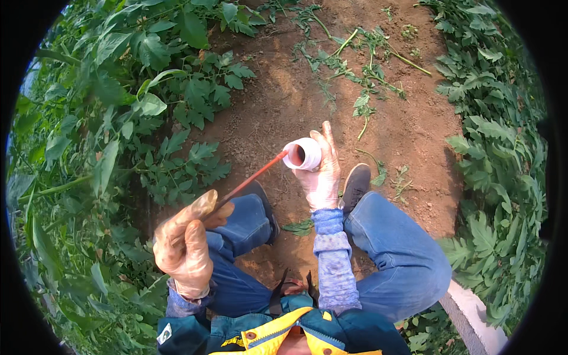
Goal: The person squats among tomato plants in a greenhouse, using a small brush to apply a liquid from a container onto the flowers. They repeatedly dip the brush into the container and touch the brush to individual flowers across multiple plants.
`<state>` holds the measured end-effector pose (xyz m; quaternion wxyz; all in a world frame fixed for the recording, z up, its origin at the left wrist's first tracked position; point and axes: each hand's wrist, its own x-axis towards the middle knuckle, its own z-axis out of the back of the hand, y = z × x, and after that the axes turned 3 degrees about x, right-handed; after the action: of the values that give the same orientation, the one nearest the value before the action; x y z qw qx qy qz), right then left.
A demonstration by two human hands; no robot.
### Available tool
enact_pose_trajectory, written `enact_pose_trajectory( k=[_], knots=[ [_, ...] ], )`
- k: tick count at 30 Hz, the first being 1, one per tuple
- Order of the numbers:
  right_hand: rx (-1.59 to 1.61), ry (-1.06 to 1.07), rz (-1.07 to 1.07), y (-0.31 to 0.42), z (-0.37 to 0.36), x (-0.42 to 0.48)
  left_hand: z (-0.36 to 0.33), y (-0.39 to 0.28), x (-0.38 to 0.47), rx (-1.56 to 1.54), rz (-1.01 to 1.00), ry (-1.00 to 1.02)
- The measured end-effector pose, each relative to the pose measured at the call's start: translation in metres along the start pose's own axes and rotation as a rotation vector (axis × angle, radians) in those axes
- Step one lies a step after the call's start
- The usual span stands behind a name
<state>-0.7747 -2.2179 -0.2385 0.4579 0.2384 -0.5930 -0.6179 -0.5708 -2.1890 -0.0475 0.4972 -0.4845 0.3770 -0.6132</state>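
Observation:
My left hand (pixel 186 248), in a thin stained glove, grips a thin stick (pixel 253 177) between thumb and fingers. The stick is dark near the hand and coated red towards its far end, which meets the rim of a white plastic bottle (pixel 312 154). My right hand (pixel 323 173), gloved too, holds this open bottle with its mouth tilted up towards me. Reddish colour shows inside the neck. What the bottle contains is hard to tell.
Leafy tomato plants (pixel 155 102) crowd the left side, and another row of plants (pixel 492 133) stands at the right. Cut leafy stems (pixel 368 80) lie on the brown soil (pixel 266 111) ahead. A pale slab-like edge (pixel 475 315) shows at lower right, beside my bent knee.

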Motion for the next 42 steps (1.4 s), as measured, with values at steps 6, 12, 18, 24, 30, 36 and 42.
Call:
enact_pose_trajectory(
  k=[6, 12, 18, 24, 30, 36, 42],
  knots=[
    [-0.049, 0.042, -0.049, -0.027, -0.034, 0.08, -0.004, 0.035, 0.107, -0.056, 0.1, 0.009],
    [-0.044, 0.175, 0.094, 0.069, -0.023, 0.167, 0.001, -0.032, 0.134, -0.137, 0.094, -0.158],
    [0.024, 0.316, 0.145, 0.088, 0.0, 0.194, 0.009, -0.011, 0.075, -0.428, -0.032, -0.319],
    [-0.007, 0.276, 0.082, 0.091, 0.058, 0.195, 0.026, 0.028, -0.025, -0.311, 0.083, -0.503],
    [0.026, 0.177, 0.086, 0.093, 0.111, 0.19, 0.048, 0.125, -0.034, 0.083, 0.062, -0.642],
    [0.012, 0.178, 0.033, 0.089, 0.171, 0.189, 0.057, 0.209, 0.071, -0.121, 0.207, -0.821],
    [-0.117, 0.111, 0.065, 0.096, 0.194, 0.174, 0.072, 0.258, 0.166, -0.015, -0.046, -0.94]
  ],
)
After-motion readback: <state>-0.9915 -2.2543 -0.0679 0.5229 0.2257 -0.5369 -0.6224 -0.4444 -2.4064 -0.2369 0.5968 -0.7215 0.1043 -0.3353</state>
